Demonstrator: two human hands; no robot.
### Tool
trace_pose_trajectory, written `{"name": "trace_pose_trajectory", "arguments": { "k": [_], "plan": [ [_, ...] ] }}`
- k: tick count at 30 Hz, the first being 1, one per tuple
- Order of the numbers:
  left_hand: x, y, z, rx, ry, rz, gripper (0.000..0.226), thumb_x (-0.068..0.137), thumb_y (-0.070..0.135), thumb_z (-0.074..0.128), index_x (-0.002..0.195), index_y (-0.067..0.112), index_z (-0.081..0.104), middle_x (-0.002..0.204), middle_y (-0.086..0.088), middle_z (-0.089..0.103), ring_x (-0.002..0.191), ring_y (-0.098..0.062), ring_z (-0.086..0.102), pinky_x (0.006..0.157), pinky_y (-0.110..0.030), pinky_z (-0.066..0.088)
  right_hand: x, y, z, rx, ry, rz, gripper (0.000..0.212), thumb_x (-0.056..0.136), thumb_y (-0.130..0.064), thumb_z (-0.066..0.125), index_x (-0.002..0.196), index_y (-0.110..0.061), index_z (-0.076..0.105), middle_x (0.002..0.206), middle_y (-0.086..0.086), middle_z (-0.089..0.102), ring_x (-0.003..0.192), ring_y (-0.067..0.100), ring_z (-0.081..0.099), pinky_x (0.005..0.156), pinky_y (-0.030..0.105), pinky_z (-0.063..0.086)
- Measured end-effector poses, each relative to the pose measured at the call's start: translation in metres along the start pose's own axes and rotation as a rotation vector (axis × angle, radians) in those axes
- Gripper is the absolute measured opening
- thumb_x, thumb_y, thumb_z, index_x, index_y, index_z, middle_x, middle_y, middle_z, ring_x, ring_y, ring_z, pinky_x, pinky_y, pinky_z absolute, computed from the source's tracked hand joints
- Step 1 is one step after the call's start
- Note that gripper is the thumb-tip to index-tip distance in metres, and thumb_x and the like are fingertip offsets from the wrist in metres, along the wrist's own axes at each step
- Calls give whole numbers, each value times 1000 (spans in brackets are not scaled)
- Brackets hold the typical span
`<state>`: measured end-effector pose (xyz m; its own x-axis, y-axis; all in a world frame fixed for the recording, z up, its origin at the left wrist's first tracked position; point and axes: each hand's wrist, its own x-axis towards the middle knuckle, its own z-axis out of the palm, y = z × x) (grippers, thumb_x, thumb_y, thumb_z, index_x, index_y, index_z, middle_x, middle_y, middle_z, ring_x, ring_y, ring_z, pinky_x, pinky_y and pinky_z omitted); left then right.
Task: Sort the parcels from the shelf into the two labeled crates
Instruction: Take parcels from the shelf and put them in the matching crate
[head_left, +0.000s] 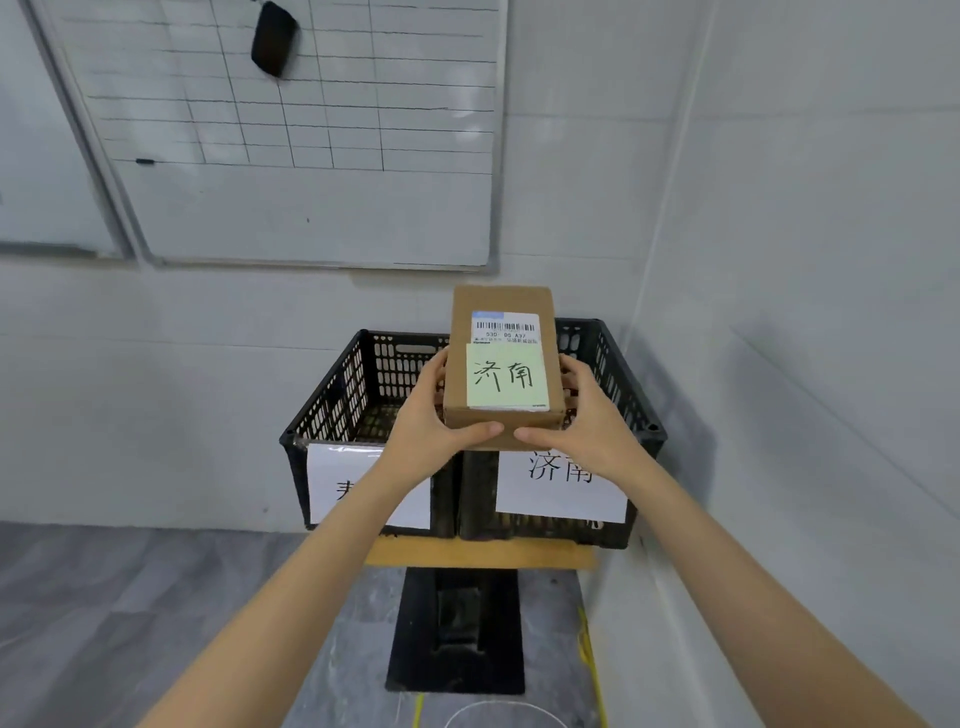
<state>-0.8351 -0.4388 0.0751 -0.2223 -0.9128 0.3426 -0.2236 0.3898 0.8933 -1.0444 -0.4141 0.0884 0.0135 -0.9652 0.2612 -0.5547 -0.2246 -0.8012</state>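
I hold a brown cardboard parcel (501, 306) in both hands, above the seam between two black plastic crates. It carries a barcode label and a green note with the handwritten characters 济南. My left hand (428, 421) grips its left side and near edge; my right hand (587, 415) grips its right side and near edge. The right crate (618, 364) wears a white sign reading 济南. The left crate (332, 395) has a white sign that my left forearm partly hides. Most of the crates' insides are hidden behind the parcel.
The crates stand on a small wooden table top (478, 553) with a black pedestal base (457, 634), in a corner of white walls. A whiteboard (311, 208) with a drawn grid hangs behind. The floor is grey, with a yellow cable (589, 654) at the right.
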Motion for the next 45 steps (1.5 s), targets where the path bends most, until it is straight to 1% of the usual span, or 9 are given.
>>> {"name": "trace_pose_trajectory", "arguments": {
  "k": [6,11,14,19,21,25,28,37,45],
  "plan": [
    [22,-8,36,-8,-41,37,98,66,28,88,145,30,31,131,20,51,119,8,48,91,-11,43,6,27,-21,-36,44,10,111,67,-21,91,152,-21,20,146,-5,44,128,6,42,104,25,37],
    [51,-19,55,18,-57,48,97,65,27,88,142,32,29,126,25,48,112,14,46,83,1,38,28,40,-31,-47,32,-63,121,66,-31,91,153,-41,7,148,-24,38,135,-1,35,113,27,33],
    [74,-29,67,29,-59,50,99,66,24,88,146,25,29,133,13,51,120,2,49,92,-7,40,49,45,-35,-79,28,-144,109,63,-43,90,139,-63,13,134,-41,42,130,-12,39,101,8,36],
    [126,-49,86,56,-77,58,99,66,28,88,147,24,30,137,10,51,125,-7,48,103,-32,43,100,82,-40,-135,-38,-20,125,60,-61,84,154,-40,4,152,-9,34,139,10,35,115,41,34],
    [150,-58,93,72,-106,40,99,67,30,87,147,25,30,139,12,48,124,-6,46,103,-32,42,124,98,-43,-155,-66,35,128,62,-61,80,156,-33,-3,155,-3,28,139,15,34,117,43,32],
    [200,-80,100,95,-206,-24,92,73,32,83,146,33,27,139,12,45,125,-8,44,103,-30,37,171,136,-48,-137,-118,72,114,80,-31,80,156,-33,-5,158,-4,23,142,16,29,118,44,29],
    [240,-102,98,125,-289,-127,80,82,40,72,148,29,28,147,6,42,132,-14,41,108,-39,36,208,167,-50,-137,-155,140,112,82,-32,79,156,-34,-6,160,-5,20,143,17,26,119,45,26],
    [310,-161,84,156,-225,-173,48,95,38,55,141,32,42,137,14,51,116,7,45,77,-1,35,293,260,-38,-212,-263,294,112,84,-30,76,155,-33,-11,162,3,13,146,23,21,120,46,21],
    [350,-191,81,145,-193,-209,34,98,32,49,132,29,51,125,15,58,119,3,49,95,-13,35,334,328,-13,-255,-320,419,116,82,-22,79,156,-29,-10,162,9,11,146,28,21,118,42,19]
  ]
}}
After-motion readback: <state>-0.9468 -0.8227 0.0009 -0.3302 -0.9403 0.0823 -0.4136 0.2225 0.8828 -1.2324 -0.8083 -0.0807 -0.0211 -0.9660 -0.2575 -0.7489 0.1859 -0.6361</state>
